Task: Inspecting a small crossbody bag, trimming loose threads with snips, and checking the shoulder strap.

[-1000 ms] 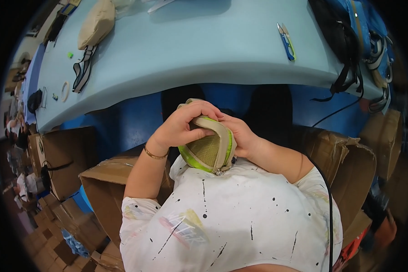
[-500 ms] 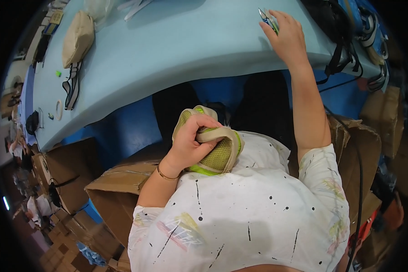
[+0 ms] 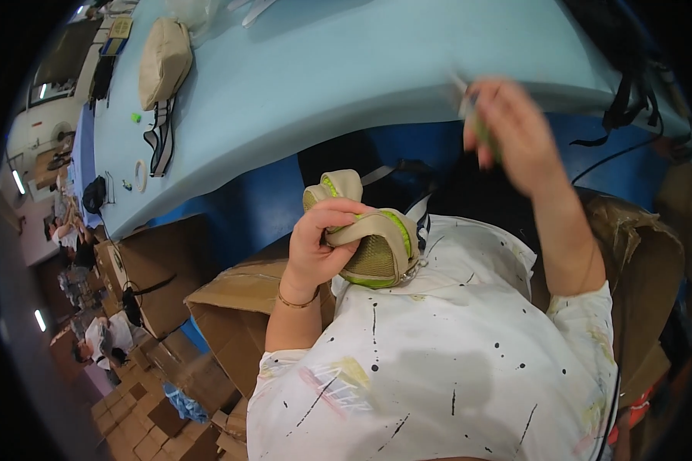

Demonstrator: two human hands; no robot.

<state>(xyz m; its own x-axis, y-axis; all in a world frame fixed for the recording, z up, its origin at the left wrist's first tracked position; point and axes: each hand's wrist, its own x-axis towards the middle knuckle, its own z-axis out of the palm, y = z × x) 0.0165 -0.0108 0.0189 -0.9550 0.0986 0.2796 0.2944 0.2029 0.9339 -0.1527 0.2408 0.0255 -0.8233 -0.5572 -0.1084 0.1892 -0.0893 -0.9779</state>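
My left hand grips a beige and olive mesh bag with bright green trim, holding it close against my shirt front. Its thumb and fingers pinch the beige edge, and a dark and white strap sticks out at the bag's right side. Out past the table's near edge, my right hand is smeared by motion. Its fingers are closed round a pair of thread snips, with the blades pointing up and left, apart from the bag.
A light blue table curves across the far side. On its left lie a beige pouch with a striped strap and a tape ring. Cardboard boxes stand beside me; a black strap hangs at the right.
My right hand has come off the table toward me with the snips. My left hand has turned the bag a little, showing the dark and white strap. The view has shifted too.
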